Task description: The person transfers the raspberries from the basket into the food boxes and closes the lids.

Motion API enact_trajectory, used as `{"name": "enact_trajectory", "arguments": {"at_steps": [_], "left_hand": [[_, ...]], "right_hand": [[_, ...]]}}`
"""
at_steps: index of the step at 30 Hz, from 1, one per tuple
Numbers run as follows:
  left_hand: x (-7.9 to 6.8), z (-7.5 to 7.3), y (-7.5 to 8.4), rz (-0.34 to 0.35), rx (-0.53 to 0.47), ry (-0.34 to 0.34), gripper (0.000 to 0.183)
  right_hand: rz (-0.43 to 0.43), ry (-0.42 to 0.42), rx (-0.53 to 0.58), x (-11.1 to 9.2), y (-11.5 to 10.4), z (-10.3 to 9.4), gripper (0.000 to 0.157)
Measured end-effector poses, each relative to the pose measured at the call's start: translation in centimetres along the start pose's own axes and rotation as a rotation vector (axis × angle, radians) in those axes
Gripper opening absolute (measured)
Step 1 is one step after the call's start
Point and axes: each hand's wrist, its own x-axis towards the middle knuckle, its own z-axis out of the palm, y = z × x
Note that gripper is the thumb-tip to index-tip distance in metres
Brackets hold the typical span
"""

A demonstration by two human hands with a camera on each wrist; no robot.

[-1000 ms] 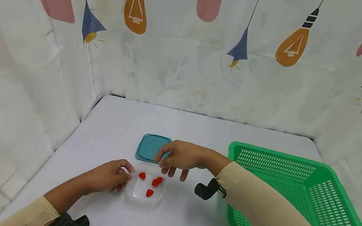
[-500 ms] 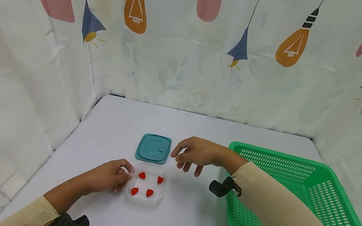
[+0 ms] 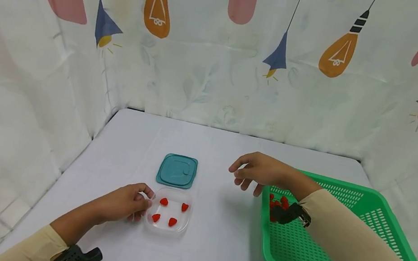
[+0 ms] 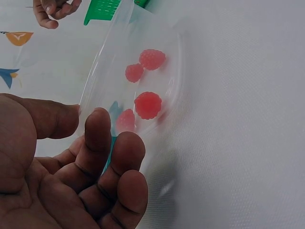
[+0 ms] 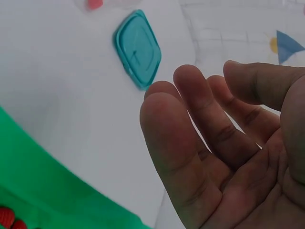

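Note:
My left hand [image 3: 125, 203] pinches the left rim of a small clear plastic container [image 3: 163, 230] between thumb and fingers. Several red raspberries [image 4: 148, 105] lie spread out on its floor, one towards each corner. Just behind the container, a teal lid [image 3: 177, 171] lies flat on the table. My right hand [image 3: 260, 171] hovers in the air beside the left wall of a green basket [image 3: 269, 256]; its fingers hang loosely bent with nothing between them, as the right wrist view also shows. More raspberries [image 3: 284, 201] are in the basket's left back corner, partly covered by the wrist camera.
A white cloth covers the table [image 3: 210, 249]. Patterned curtains [image 3: 216, 81] with lamps and bulbs enclose the back and sides. The basket takes up the right part of the table, and the right forearm crosses over it.
A raspberry in the container has shifted to the front left corner, apart from its neighbour. My right hand has withdrawn from the container rightward to the basket. The left hand stays put.

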Motion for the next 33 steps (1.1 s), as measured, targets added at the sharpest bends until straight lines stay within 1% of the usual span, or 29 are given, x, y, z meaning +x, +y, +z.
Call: {"name": "enact_trajectory", "arguments": {"at_steps": [4, 11, 19, 26, 29, 33], "left_hand": [[0.0, 0.1, 0.1, 0.000, 0.006, 0.006, 0.030], [-0.1, 0.0, 0.2, 0.009, 0.002, -0.002, 0.029], [-0.1, 0.0, 0.2, -0.010, 0.006, 0.005, 0.030], [-0.1, 0.1, 0.2, -0.015, 0.004, 0.007, 0.030], [-0.1, 0.1, 0.2, -0.018, 0.007, 0.012, 0.029], [-0.2, 0.0, 0.4, -0.015, 0.008, 0.002, 0.029]], "right_hand": [[-0.007, 0.003, 0.012, -0.7, 0.8, -0.7, 0.025], [-0.003, 0.023, 0.036, -1.8, 2.3, -1.6, 0.026], [0.018, 0.062, 0.035, -2.7, 4.2, -2.4, 0.025], [-0.009, 0.055, 0.036, -3.9, 5.4, -3.2, 0.028], [-0.004, 0.070, 0.026, -4.5, 5.8, -3.6, 0.029], [0.013, 0.087, 0.025, -5.3, 6.8, -4.2, 0.033]]}}
